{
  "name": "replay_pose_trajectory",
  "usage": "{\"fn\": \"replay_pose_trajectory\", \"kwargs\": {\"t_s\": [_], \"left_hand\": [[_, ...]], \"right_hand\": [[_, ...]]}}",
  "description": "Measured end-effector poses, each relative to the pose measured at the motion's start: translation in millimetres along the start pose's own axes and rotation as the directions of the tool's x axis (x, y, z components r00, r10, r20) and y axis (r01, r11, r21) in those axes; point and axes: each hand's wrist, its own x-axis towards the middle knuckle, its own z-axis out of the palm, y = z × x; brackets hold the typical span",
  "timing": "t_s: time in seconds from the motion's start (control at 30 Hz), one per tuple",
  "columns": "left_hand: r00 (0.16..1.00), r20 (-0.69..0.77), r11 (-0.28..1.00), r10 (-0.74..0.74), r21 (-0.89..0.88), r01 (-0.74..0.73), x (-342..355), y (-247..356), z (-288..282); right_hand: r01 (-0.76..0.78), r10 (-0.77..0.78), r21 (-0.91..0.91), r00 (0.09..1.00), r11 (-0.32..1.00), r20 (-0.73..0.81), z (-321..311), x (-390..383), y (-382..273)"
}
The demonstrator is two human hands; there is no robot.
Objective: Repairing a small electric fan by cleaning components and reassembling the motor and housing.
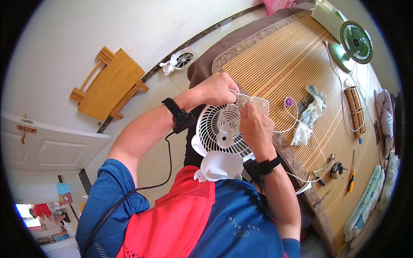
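Observation:
A white fan housing with a round slotted grille (pixel 206 124) rests tilted against my lap, its flat plate end (pixel 261 104) pointing away from me. A white curved cover (pixel 221 166) lies at its near side against my body. My left hand (pixel 218 88) is closed at the far end of the housing, fingers pinched on a white cord (pixel 244 95). Close beside it, my right hand (pixel 257 129) is closed over the housing's neck, thumb and fingers pressed together; what lies between them is hidden. The cord runs on past my right hand to the mat.
On the woven mat (pixel 266 56) to the right lie a plastic bag (pixel 312 112), a yellow-handled screwdriver (pixel 351 178), a small motor (pixel 336 170) and a green fan (pixel 356 43). Fan parts (pixel 178 60) sit on the floor by the wall, near a wooden folding table (pixel 114 84).

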Motion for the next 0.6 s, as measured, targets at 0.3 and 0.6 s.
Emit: {"fn": "replay_pose_trajectory", "kwargs": {"t_s": [0.3,0.6], "left_hand": [[0.997,-0.01,0.997,-0.079,-0.026,0.078,3.0,-8.0,5.3],[0.997,-0.047,0.998,-0.061,-0.024,0.06,-0.2,-0.4,7.4]], "right_hand": [[-0.009,0.002,-0.122,0.999,0.992,-0.053,7.8,-0.2,-9.6],[0.094,-0.106,-0.092,0.986,0.991,-0.128,28.0,-2.4,-1.2]]}}
